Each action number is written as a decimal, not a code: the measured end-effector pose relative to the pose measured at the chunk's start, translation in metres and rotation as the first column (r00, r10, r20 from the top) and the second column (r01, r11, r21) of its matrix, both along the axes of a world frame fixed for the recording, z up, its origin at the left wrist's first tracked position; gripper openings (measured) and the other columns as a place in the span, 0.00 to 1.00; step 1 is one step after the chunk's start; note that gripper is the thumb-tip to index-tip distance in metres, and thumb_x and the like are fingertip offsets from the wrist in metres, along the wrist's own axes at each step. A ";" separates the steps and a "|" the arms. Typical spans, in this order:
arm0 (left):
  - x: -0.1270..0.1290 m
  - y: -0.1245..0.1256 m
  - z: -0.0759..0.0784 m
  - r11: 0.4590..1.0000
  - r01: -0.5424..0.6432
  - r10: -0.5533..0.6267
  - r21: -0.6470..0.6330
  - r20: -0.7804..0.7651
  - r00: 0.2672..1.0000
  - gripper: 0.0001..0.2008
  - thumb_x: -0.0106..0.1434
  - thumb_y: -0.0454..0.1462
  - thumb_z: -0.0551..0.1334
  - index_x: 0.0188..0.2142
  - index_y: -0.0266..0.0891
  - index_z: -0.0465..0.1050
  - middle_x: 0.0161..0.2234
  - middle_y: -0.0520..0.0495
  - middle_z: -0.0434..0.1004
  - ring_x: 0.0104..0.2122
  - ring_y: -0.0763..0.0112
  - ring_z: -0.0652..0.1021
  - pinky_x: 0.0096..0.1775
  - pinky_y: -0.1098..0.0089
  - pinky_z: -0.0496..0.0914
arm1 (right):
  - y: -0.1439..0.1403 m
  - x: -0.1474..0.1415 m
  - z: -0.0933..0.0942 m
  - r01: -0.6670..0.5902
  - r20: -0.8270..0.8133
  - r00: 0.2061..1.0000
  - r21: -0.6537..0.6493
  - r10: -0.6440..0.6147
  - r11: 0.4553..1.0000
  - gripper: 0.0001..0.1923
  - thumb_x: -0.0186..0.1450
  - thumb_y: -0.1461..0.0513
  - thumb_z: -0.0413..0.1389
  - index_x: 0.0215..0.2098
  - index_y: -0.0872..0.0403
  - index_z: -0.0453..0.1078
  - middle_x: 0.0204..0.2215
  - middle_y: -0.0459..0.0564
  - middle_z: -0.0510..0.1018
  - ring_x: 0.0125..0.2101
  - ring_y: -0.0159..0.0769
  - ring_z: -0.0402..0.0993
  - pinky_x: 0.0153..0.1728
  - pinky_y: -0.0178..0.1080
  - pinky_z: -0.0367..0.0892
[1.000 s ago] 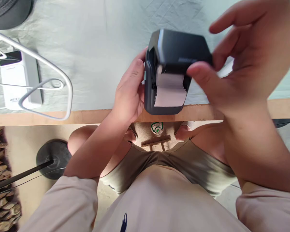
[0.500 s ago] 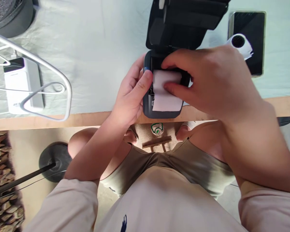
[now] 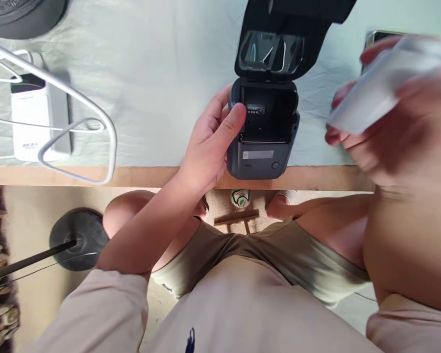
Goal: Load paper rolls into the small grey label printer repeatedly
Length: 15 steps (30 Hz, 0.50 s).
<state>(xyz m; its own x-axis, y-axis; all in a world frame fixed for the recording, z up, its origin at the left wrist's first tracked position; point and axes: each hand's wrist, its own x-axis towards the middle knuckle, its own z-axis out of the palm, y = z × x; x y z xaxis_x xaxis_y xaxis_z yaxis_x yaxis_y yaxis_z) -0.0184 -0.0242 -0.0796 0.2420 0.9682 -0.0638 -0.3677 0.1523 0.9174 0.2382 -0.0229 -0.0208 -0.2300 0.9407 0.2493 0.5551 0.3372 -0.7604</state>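
White paper roll [image 3: 380, 81] (blurred) fills right hand [image 3: 393, 127].

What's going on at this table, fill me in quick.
A person seated at the table edge steadies a small dark label printer with the left hand, thumb against its side. The printer's lid is flipped open, and the paper bay looks empty. The right hand is off to the right, holding a white paper roll, though it is blurred. A white power bank lies at far left, under a white wire hanger.
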 end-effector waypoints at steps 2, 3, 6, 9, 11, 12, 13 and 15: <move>0.000 0.001 -0.001 0.999 0.029 -0.031 0.027 0.074 0.997 0.24 0.75 0.54 0.74 0.63 0.47 0.80 0.56 0.44 0.89 0.62 0.45 0.86 0.54 0.56 0.86 | -0.002 0.000 -0.011 0.004 0.016 1.000 0.001 -0.004 1.000 0.30 0.73 0.38 0.64 0.66 0.39 0.72 0.55 0.54 0.83 0.66 0.52 0.81 0.57 0.52 0.87; 0.001 0.002 -0.002 0.998 0.041 -0.044 0.040 0.093 0.995 0.23 0.75 0.53 0.74 0.62 0.48 0.80 0.55 0.44 0.89 0.60 0.46 0.87 0.53 0.56 0.86 | -0.005 0.000 -0.017 0.002 0.029 1.000 0.006 -0.002 1.000 0.30 0.72 0.39 0.65 0.66 0.39 0.73 0.55 0.54 0.83 0.66 0.52 0.81 0.58 0.52 0.86; 0.004 0.000 0.000 1.000 0.010 -0.012 0.025 0.061 0.998 0.22 0.79 0.53 0.68 0.64 0.47 0.78 0.51 0.46 0.88 0.62 0.48 0.86 0.55 0.55 0.86 | -0.016 0.005 -0.036 0.018 0.091 0.996 0.070 -0.024 0.997 0.27 0.72 0.41 0.66 0.63 0.40 0.74 0.55 0.54 0.84 0.63 0.52 0.83 0.57 0.53 0.86; 0.007 -0.002 0.004 1.000 -0.024 0.025 -0.017 0.055 0.998 0.20 0.82 0.49 0.65 0.66 0.43 0.77 0.51 0.46 0.87 0.66 0.48 0.85 0.56 0.56 0.86 | -0.023 0.014 -0.054 0.035 0.165 0.983 0.223 -0.073 0.974 0.23 0.71 0.46 0.67 0.61 0.39 0.76 0.53 0.52 0.86 0.54 0.50 0.87 0.52 0.52 0.85; 0.007 -0.002 0.005 1.000 -0.028 0.029 -0.008 0.097 0.995 0.19 0.81 0.47 0.66 0.64 0.42 0.78 0.51 0.45 0.87 0.67 0.47 0.85 0.54 0.56 0.87 | -0.024 0.014 -0.062 0.044 0.195 0.976 0.247 -0.095 0.968 0.22 0.71 0.46 0.66 0.60 0.38 0.77 0.51 0.51 0.86 0.48 0.48 0.87 0.48 0.51 0.84; 0.006 -0.002 0.004 0.999 -0.036 0.035 -0.001 0.108 0.994 0.18 0.80 0.47 0.67 0.63 0.42 0.79 0.51 0.44 0.88 0.68 0.47 0.84 0.53 0.56 0.88 | -0.023 0.010 -0.063 0.050 0.205 0.974 0.216 -0.095 0.975 0.22 0.71 0.45 0.65 0.61 0.38 0.76 0.51 0.51 0.86 0.47 0.47 0.86 0.48 0.51 0.83; 0.006 -0.001 0.003 0.999 -0.032 0.032 0.002 0.107 0.994 0.18 0.79 0.48 0.69 0.62 0.44 0.79 0.51 0.44 0.88 0.69 0.45 0.83 0.53 0.55 0.88 | -0.022 0.006 -0.064 0.055 0.212 0.973 0.166 -0.090 0.985 0.22 0.72 0.44 0.64 0.61 0.38 0.76 0.51 0.52 0.86 0.48 0.48 0.86 0.49 0.51 0.83; 0.004 0.000 0.001 1.000 -0.023 0.024 -0.006 0.092 0.995 0.19 0.77 0.50 0.72 0.61 0.48 0.81 0.52 0.44 0.89 0.72 0.42 0.81 0.55 0.52 0.89 | -0.019 -0.007 -0.061 0.058 0.227 0.971 0.079 -0.075 0.995 0.24 0.73 0.42 0.62 0.62 0.40 0.75 0.53 0.53 0.84 0.52 0.49 0.84 0.55 0.53 0.83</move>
